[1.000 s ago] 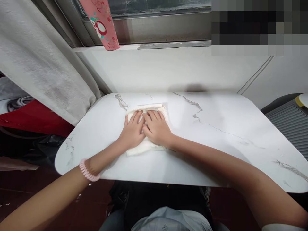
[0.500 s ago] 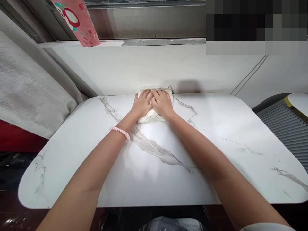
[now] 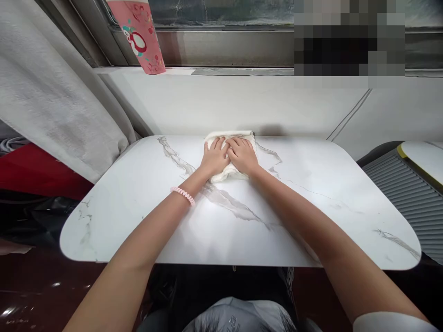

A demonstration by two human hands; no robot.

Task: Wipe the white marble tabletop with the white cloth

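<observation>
The left hand (image 3: pixel 215 159) and right hand (image 3: pixel 242 156), fingers spread, press flat on the creamy-white, rectangular fabric cloth (image 3: pixel 230 174), now at the upper centre of the frame by the white, marble-patterned, round-cornered table's (image 3: pixel 332 175) far edge, higher than a second ago.

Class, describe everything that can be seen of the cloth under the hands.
The cloth is off-white and looks like soft fabric, with a bumpy trim down its right edge. It lies spread on the table, reaching the far edge by the wall; whether it touches the wall is unclear. Its near edge is rumpled. The left hand and right hand rest on it side by side, covering much of its middle.
</observation>
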